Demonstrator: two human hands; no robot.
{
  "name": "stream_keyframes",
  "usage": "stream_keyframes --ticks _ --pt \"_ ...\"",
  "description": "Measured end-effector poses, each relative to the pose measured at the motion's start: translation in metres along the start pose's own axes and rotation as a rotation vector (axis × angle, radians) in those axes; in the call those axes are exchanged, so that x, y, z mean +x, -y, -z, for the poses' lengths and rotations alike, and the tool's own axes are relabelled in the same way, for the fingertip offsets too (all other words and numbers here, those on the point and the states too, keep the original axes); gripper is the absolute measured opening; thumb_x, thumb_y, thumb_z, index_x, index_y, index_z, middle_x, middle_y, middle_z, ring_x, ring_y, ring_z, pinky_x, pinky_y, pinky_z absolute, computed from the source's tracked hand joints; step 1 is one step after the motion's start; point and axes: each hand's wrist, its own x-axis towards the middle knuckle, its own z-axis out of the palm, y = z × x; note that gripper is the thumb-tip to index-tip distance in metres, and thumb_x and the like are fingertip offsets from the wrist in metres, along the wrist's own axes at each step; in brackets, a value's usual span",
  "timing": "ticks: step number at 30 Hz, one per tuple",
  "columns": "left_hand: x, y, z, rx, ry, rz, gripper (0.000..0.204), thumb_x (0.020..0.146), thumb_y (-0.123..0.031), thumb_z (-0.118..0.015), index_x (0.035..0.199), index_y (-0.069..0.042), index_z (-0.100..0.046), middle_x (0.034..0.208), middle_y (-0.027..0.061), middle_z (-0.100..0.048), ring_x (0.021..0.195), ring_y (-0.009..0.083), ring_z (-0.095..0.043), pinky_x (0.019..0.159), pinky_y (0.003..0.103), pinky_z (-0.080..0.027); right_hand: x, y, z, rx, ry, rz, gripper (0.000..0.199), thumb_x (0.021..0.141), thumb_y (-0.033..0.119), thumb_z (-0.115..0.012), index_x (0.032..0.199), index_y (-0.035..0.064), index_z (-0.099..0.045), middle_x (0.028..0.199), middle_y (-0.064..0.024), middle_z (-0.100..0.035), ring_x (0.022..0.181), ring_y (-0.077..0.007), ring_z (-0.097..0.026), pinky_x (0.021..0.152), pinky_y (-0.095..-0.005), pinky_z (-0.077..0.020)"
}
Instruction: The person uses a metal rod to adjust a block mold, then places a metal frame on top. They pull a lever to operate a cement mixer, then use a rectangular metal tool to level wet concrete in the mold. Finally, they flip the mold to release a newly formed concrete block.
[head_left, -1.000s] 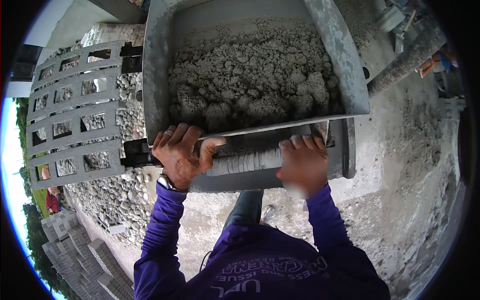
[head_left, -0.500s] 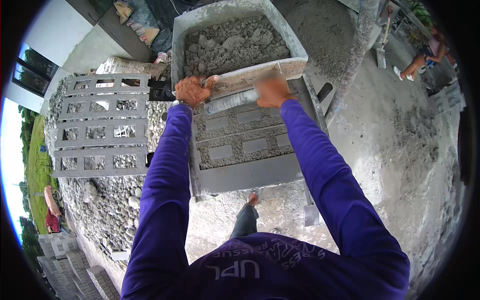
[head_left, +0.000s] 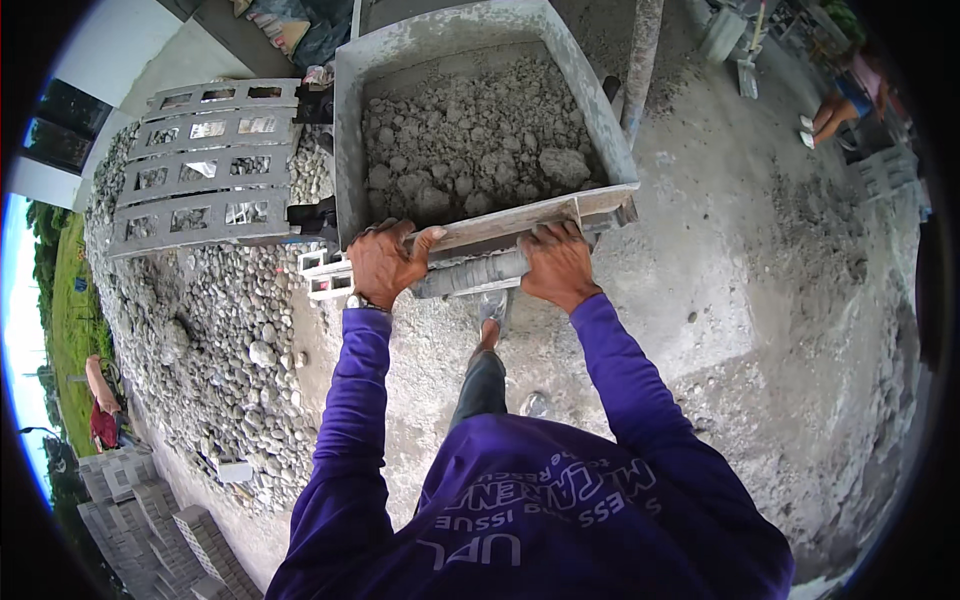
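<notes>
Both hands grip a grey bar at the near edge of a metal box – left hand [head_left: 385,262], right hand [head_left: 556,265]; the metal box [head_left: 350,140] holds lumpy grey mix [head_left: 470,135], with cast blocks [head_left: 195,165] on gravel beyond-left

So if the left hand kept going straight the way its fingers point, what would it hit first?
Probably the near wall of the grey hopper, since the left hand already grips the handle bar right beneath it. Beyond that wall lies the lumpy grey mix.
</notes>
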Motion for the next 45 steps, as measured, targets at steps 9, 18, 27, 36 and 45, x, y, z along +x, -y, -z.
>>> stream_keyframes --ticks 9,18,27,36,45 --pt "-0.004 0.002 -0.007 0.050 0.014 -0.078 0.046 0.083 -0.056 -0.068 0.072 -0.011 -0.067 0.068 0.0048 -0.062 0.060 0.0262 -0.062 0.057 0.036 -0.045 -0.006 -0.001 -0.004 0.002 -0.166 0.044 0.031 0.051 0.021 -0.063 0.081 0.0128 -0.061 0.081 -0.0021 -0.056 0.076 -0.0204 -0.055 0.077 -0.0382 -0.0455" --pt "0.244 0.108 -0.105 0.085 -0.167 -0.095 0.051 0.084 -0.061 -0.067 0.078 -0.011 -0.073 0.057 0.0089 -0.060 0.051 0.0303 -0.061 0.048 0.039 -0.045 0.251 -0.107 -0.082 -0.104 -0.346 0.142 0.033 0.049 0.019 -0.060 0.080 0.0105 -0.066 0.083 -0.0047 -0.063 0.080 -0.0222 -0.061 0.079 -0.0379 -0.0500" --pt "0.364 0.141 -0.111 0.229 0.188 0.229 0.100 0.076 -0.090 -0.041 0.106 0.000 -0.071 0.110 0.0245 -0.067 0.111 0.0415 -0.060 0.103 0.049 -0.039 0.387 -0.141 -0.072 -0.097 0.259 -0.056 0.053 0.063 0.016 -0.059 0.114 0.0077 -0.072 0.091 -0.0210 -0.071 0.091 -0.0351 -0.068 0.084 -0.0445 -0.0487" --pt "0.072 0.014 -0.019 0.047 0.174 0.102 0.057 0.084 -0.064 -0.064 0.084 -0.008 -0.076 0.066 0.0141 -0.067 0.070 0.0336 -0.069 0.070 0.045 -0.053 0.085 -0.029 0.015 0.030 0.517 -0.125 0.026 0.066 0.019 -0.063 0.087 0.0082 -0.072 0.086 -0.0170 -0.071 0.088 -0.0339 -0.068 0.080 -0.0446 -0.0463" --pt "-0.004 0.004 0.007 -0.011 0.087 0.057 0.060 0.083 -0.065 -0.065 0.077 -0.006 -0.072 0.069 0.0105 -0.066 0.058 0.0327 -0.065 0.054 0.042 -0.049 0.002 0.010 0.001 -0.013 0.089 0.011 0.031 0.061 0.016 -0.063 0.090 0.0065 -0.069 0.092 -0.0129 -0.069 0.097 -0.0296 -0.064 0.093 -0.0454 -0.0435"
